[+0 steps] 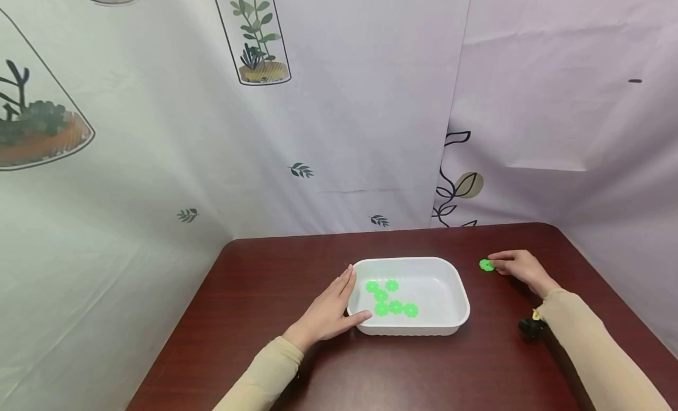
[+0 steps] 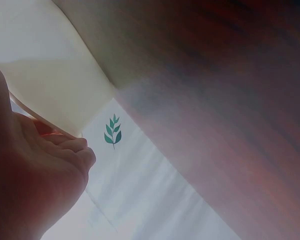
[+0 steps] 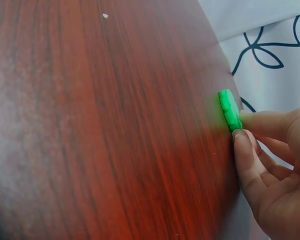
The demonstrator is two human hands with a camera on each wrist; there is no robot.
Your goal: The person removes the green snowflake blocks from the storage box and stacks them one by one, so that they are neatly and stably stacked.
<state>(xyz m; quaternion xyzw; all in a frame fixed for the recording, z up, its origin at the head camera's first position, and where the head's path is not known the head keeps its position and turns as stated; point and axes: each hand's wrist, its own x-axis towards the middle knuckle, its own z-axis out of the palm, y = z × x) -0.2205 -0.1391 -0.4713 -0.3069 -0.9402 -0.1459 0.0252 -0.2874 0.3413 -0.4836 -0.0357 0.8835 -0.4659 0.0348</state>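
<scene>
A white rectangular tray [image 1: 434,293] stands on the table, with several bright green flower-shaped discs [image 1: 395,307] lying flat toward its left side. My left hand [image 1: 331,305] rests against the tray's left end, fingers straight along the rim and thumb over the near corner. In the left wrist view the same hand [image 2: 45,165] shows beside the pale tray wall [image 2: 50,65]. Off to the right of the tray, my right hand [image 1: 520,267] pinches one green flower-shaped disc [image 1: 486,265] between thumb and fingers. The right wrist view shows this disc [image 3: 229,110] edge-on at the fingertips.
The dark red wooden table [image 1: 254,293] ends at a patterned white curtain [image 1: 339,134] behind and at the sides. A black object with a yellow bit [image 1: 531,327] sits at the right wrist, by the sleeve. A small white speck [image 3: 105,16] lies on the wood.
</scene>
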